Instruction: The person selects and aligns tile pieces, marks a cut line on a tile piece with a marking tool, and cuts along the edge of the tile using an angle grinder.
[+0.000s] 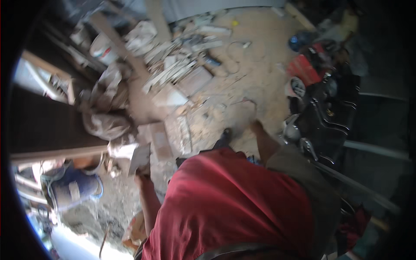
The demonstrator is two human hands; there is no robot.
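At the left, my left hand (142, 174) is closed on the lower edge of a flat, grey, roughly rectangular plate (139, 158), held up over the floor. Its exact kind does not show. Further right, my right hand (256, 126) reaches forward from a grey sleeve, low over the dusty floor. Motion smears its fingers, and a blurred greyish patch lies just beside them; whether the hand grips anything cannot be made out. A dark shoe (224, 138) shows between my hands, beyond my red shirt (229, 190).
Wood and board offcuts (173, 69) lie heaped ahead, near a corded blue tool (211, 59). Plastic bags (106, 123) and a white bucket (104, 48) stand left, with a blue bucket (76, 188) nearer. Black shiny chairs (329, 112) and a red box (303, 70) are right.
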